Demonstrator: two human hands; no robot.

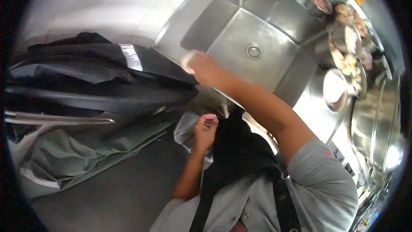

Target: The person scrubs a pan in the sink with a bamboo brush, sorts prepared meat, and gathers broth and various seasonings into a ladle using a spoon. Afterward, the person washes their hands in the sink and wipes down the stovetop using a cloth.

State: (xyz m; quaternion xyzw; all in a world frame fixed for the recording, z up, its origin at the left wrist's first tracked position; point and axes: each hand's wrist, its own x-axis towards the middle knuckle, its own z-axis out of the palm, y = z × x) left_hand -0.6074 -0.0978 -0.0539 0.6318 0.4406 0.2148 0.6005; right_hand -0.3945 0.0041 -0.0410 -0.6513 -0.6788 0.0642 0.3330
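My right hand reaches over the sink's near left rim, closed on a pale, crumpled wad; blur hides what kind of thing it is. Lower down, in front of the black apron, my left hand has its fingers curled in. A clear plastic bag hangs by that hand and shows on both sides of the wrist, seemingly gripped in the fingers. The steel sink lies beyond my right arm, with a round drain in its floor.
Black bags and a grey-green sheet lie at the left, with a metal bar between them. Along the right counter stand metal bowls of food, including one with white contents and one with pinkish contents.
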